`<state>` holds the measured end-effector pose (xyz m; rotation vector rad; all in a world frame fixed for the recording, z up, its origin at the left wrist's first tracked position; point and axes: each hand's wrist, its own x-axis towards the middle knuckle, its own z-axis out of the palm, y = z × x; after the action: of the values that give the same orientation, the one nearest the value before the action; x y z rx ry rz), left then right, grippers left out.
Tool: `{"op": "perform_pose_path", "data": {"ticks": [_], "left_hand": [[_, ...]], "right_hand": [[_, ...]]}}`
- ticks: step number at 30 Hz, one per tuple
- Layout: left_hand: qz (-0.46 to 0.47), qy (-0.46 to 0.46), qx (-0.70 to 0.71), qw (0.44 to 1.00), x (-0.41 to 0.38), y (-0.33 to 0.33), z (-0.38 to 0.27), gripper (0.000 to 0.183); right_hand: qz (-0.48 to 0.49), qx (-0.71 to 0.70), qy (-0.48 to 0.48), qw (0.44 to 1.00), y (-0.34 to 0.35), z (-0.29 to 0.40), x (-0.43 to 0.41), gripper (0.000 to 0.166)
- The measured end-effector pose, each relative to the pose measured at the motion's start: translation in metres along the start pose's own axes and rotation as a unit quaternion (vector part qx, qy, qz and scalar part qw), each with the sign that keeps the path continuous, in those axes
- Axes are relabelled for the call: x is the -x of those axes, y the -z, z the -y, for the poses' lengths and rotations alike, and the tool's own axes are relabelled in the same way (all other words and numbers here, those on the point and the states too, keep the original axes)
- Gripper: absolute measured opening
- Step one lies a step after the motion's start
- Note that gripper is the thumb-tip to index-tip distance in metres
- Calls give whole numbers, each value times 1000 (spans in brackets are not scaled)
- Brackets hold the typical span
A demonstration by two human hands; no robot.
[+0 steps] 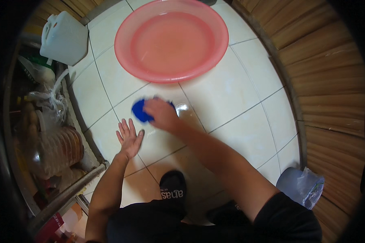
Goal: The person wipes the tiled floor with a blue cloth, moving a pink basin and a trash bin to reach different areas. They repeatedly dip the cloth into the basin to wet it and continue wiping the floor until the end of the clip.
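My right hand (161,114) presses a blue cloth (142,110) onto the pale floor tiles (231,91); hand and cloth are somewhat blurred, and the fingertips are partly hidden. Left of it and nearer to me, my left hand (130,139) is held with its fingers spread, holding nothing; whether it touches the floor I cannot tell. Beyond both hands stands a large pink plastic basin (173,79) with cloudy water in it. The tiles beside the cloth shine with reflected light.
A white plastic jerrycan (65,38) stands at the back left. Along the left, a metal-framed rack (76,185) holds plastic bags and a ribbed clear container (60,148). Wooden cabinet fronts (325,79) line the right, with a lined bin (298,185) before them. My slippered foot (172,186) is below.
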<state>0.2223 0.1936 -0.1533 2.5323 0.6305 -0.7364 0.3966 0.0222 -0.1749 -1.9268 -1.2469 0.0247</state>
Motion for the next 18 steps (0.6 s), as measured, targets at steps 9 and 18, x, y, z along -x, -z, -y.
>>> {"op": "perform_pose_path", "data": {"ticks": [9, 18], "left_hand": [[-16, 8, -26, 999, -4, 4, 0, 92], [-21, -3, -17, 1000, -6, -11, 8, 87]], "right_hand": [[-86, -9, 30, 996, 58, -24, 19, 47], [175, -154, 77, 969, 74, 40, 197, 30]]}}
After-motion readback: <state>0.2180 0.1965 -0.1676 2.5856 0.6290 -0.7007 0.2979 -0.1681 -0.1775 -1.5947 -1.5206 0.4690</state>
